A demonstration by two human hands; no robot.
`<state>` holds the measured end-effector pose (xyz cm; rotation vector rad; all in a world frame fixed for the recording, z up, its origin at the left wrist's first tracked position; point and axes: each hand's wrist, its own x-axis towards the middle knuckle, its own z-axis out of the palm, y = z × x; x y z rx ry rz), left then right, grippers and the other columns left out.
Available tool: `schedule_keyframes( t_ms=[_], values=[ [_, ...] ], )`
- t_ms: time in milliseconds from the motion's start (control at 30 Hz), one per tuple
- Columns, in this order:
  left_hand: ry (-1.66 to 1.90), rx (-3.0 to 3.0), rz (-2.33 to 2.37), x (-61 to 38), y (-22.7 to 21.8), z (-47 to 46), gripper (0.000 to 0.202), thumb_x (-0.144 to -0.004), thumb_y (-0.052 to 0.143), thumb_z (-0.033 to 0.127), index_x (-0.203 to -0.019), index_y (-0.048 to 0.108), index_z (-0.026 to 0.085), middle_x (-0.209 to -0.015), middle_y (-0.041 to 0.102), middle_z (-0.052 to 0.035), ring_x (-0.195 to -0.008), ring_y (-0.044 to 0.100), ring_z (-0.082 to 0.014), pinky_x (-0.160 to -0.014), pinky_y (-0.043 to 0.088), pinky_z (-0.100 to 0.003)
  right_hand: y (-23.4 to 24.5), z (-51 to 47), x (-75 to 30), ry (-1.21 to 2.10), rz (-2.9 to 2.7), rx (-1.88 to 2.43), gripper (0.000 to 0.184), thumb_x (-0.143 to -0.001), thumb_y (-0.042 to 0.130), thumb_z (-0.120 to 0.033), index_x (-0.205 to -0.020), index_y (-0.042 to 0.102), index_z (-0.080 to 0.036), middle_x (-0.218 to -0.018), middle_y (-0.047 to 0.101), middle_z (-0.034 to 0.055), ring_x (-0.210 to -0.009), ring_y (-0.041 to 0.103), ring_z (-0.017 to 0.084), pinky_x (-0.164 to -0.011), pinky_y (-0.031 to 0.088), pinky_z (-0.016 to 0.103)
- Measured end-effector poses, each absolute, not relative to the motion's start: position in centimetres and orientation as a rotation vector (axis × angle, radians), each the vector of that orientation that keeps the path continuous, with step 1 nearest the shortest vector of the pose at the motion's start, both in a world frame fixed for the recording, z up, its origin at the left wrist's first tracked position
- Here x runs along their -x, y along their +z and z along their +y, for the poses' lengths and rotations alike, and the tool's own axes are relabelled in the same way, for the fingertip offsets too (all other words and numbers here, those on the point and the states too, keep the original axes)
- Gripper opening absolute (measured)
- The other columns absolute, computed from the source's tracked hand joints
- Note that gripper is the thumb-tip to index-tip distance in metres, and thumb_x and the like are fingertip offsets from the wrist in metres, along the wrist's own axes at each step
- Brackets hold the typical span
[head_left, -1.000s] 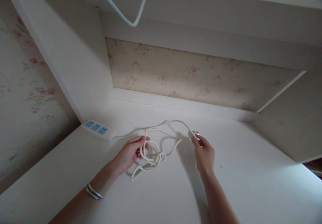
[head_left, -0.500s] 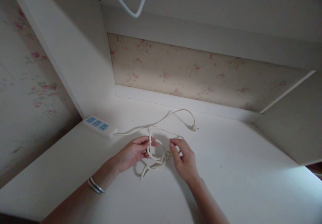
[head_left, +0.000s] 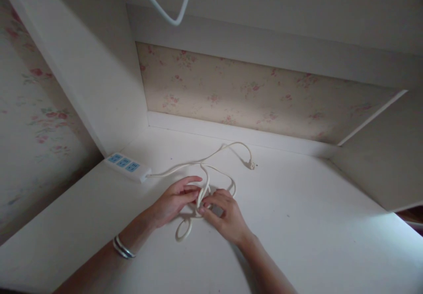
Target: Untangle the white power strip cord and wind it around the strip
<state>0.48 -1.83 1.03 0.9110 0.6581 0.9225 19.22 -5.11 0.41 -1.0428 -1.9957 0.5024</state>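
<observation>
A white power cord (head_left: 205,177) lies tangled in loops on the white desktop, and both hands are at the tangle. My left hand (head_left: 175,200) pinches the looped strands from the left between thumb and fingers. From the right, my right hand (head_left: 224,214) closes thumb and fingertips on the same bundle. One small loop hangs toward me, below the hands. At the left the cord runs into a white power strip (head_left: 127,167) with three blue socket faces. Its plug (head_left: 252,165) rests at the back, right of the middle. Where the strands cross is partly hidden by fingers.
The white desktop (head_left: 313,223) is bounded by a side panel (head_left: 95,78) at left and a floral-papered wall (head_left: 224,87) behind. A shelf (head_left: 264,34) overhangs the back. A pale bent rod (head_left: 175,21) hangs at the top.
My right hand has moved left and closed on the cord beside my left hand. The loops are drawn together, and the lower strand now curls into a small loop.
</observation>
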Motion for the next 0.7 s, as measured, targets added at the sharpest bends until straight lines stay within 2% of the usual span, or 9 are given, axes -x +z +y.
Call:
schedule_keyframes(
  t_ms=[167, 267, 400, 600, 700],
  values=[
    [0.856, -0.949, 0.695, -0.8, 0.9, -2.1, 0.037, -0.074, 0.074, 0.022, -0.109, 0.062, 0.017, -0.086, 0.071, -0.0114, -0.074, 0.066, -0.0186, -0.068, 0.049, -0.027, -0.4, -5.2, -18.3, 0.313, -2.002, 0.999, 0.020, -0.075, 0.074, -0.042, -0.074, 0.066, -0.024, -0.073, 0.070, 0.0011, -0.072, 0.061, 0.018, -0.078, 0.043, 0.037],
    [0.878, -0.941, 0.698, -1.0, 1.1, -2.1, 0.032, -0.071, 0.076, 0.021, -0.101, 0.067, 0.014, -0.082, 0.070, -0.0112, -0.072, 0.065, -0.0181, -0.065, 0.047, -0.024, -0.6, -5.4, -18.1, 0.251, -1.971, 1.014, 0.014, -0.083, 0.067, -0.033, -0.072, 0.065, -0.024, -0.068, 0.067, 0.0016, -0.069, 0.059, 0.018, -0.075, 0.043, 0.036],
    [0.827, -0.984, 0.657, -0.9, 1.7, -2.2, 0.019, -0.072, 0.075, 0.021, -0.090, 0.073, 0.014, -0.086, 0.069, -0.0110, -0.076, 0.063, -0.0181, -0.068, 0.046, -0.024, -0.6, -5.4, -18.2, 0.307, -2.020, 0.969, 0.014, -0.089, 0.058, -0.027, -0.078, 0.066, -0.023, -0.070, 0.066, 0.0019, -0.069, 0.058, 0.016, -0.076, 0.044, 0.035],
    [0.730, -0.851, 0.653, -0.9, 1.7, -2.4, 0.017, -0.080, 0.067, 0.028, -0.088, 0.071, 0.014, -0.081, 0.064, -0.0074, -0.067, 0.055, -0.0124, -0.061, 0.041, -0.021, -0.5, -5.4, -18.0, 0.385, -1.945, 1.012, 0.020, -0.094, 0.050, -0.027, -0.084, 0.066, -0.023, -0.073, 0.065, 0.0023, -0.074, 0.057, 0.017, -0.087, 0.041, 0.038],
    [0.771, -0.869, 0.674, -1.3, 1.0, -2.3, 0.025, -0.083, 0.062, 0.040, -0.085, 0.069, 0.016, -0.071, 0.058, -0.0026, -0.060, 0.048, -0.0108, -0.055, 0.036, -0.020, -0.4, -5.2, -18.2, 0.506, -1.734, 1.134, 0.025, -0.096, 0.045, -0.033, -0.083, 0.063, -0.022, -0.075, 0.063, 0.0024, -0.074, 0.056, 0.017, -0.079, 0.043, 0.033]
  ],
)
